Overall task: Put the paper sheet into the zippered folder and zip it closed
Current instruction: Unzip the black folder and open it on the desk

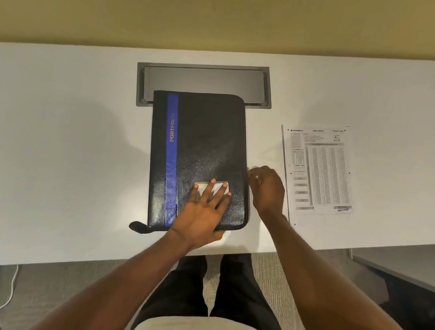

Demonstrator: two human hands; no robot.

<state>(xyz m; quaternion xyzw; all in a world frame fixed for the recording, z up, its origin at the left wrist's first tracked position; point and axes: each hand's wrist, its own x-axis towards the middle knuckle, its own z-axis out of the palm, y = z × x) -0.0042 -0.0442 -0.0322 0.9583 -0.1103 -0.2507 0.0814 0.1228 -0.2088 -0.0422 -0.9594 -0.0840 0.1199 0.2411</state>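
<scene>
Pinning the closed zippered folder with my flat, open left hand, my curled right hand, grip unclear, must unzip before the paper sheet.

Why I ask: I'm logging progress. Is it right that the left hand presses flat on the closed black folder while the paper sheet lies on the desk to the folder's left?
Not quite. The head view shows the paper sheet lying right of the folder, beyond the right hand. The left hand does press flat on the closed folder.

A white desk with a grey metal cable hatch set into its top stands against a yellowish wall, above grey carpet where a white cable trails.
</scene>
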